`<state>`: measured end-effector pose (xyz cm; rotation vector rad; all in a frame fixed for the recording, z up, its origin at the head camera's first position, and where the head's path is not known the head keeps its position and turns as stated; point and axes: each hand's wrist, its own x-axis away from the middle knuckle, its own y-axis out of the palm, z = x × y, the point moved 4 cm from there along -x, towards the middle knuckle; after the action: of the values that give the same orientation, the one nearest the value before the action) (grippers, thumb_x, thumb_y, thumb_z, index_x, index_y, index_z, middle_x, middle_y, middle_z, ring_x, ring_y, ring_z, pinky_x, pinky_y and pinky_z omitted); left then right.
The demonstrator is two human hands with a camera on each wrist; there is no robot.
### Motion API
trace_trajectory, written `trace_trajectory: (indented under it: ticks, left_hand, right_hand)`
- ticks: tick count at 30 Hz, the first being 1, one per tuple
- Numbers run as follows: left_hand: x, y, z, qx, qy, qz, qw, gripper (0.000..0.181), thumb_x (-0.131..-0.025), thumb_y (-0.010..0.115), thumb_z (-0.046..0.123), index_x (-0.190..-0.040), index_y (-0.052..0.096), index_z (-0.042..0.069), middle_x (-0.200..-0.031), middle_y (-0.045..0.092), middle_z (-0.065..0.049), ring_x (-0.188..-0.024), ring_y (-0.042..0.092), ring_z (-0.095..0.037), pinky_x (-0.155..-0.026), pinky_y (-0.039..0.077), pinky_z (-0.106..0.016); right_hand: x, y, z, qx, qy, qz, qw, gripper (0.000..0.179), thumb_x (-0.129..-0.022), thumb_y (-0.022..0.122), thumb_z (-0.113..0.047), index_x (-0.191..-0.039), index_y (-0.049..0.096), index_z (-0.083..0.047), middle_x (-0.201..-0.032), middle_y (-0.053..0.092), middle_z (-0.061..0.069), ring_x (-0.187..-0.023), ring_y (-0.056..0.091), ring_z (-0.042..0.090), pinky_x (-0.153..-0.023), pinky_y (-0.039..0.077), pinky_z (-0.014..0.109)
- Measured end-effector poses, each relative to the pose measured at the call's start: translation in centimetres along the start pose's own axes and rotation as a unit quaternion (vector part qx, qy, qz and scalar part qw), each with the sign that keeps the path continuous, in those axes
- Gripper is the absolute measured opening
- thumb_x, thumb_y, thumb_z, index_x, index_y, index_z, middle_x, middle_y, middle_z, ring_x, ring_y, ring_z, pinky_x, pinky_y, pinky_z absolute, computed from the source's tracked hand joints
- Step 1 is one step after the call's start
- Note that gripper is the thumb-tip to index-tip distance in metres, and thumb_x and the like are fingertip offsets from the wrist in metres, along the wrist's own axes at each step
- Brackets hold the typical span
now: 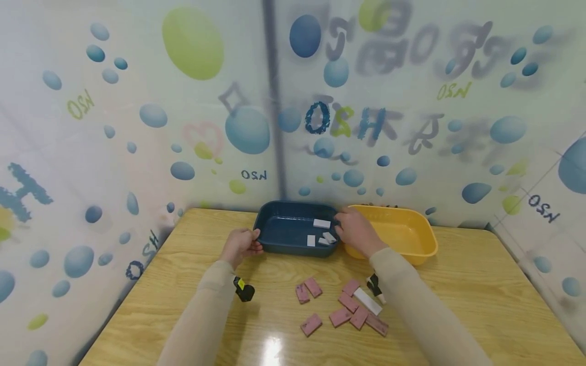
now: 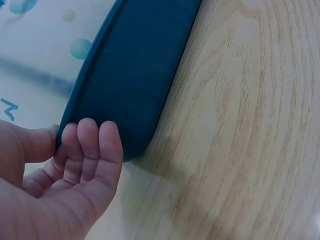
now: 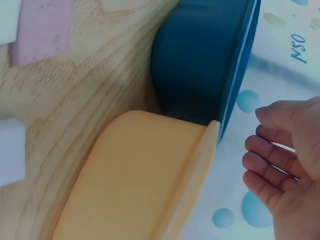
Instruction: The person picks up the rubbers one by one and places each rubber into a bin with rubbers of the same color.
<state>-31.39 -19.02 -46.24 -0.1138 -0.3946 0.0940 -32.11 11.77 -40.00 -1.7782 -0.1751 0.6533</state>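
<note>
The blue tray [image 1: 288,230] is at the back of the counter [image 1: 183,305], four white pieces [image 1: 322,223] lying in its right half. The left hand [image 1: 240,245] has its grip pinched on the tray's left end; the right hand [image 1: 359,230] is near its right rim, grip loosely apart, partly hiding the yellow tray [image 1: 403,235] just beside

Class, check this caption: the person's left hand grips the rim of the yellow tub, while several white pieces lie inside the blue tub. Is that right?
Not quite: the left wrist view shows the left hand gripping the rim of the blue tub. Several white pieces do lie inside it.
</note>
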Motion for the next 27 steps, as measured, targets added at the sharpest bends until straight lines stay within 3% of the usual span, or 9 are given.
trace_trajectory:
  ticks: [9, 27]
  left_hand:
    - [0.1, -0.1, 0.0, 0.001, -0.002, -0.001, 1.0000, 0.024, -0.109, 0.051, 0.014, -0.113, 0.057, -0.009, -0.078, 0.057, -0.007, -0.070, 0.062, -0.018, -0.079, 0.061, -0.036]
    - [0.3, 0.0, 0.2, 0.000, -0.007, -0.002, 1.0000, 0.024, -0.109, 0.052, 0.014, -0.115, 0.056, -0.010, -0.078, 0.056, -0.007, -0.069, 0.062, -0.018, -0.078, 0.061, -0.036]
  right_hand:
    - [1.3, -1.4, -0.4, -0.004, -0.009, 0.013, 0.9999, 0.022, -0.092, 0.075, -0.010, -0.108, 0.074, 0.005, -0.102, 0.069, 0.018, -0.093, 0.063, 0.032, -0.090, 0.056, 0.046]
    - [5.8, -1.9, 1.0, -0.041, -0.006, 0.070, 0.9967, 0.018, -0.088, 0.078, -0.005, -0.103, 0.074, 0.004, -0.096, 0.067, 0.016, -0.094, 0.062, 0.034, -0.089, 0.056, 0.047]
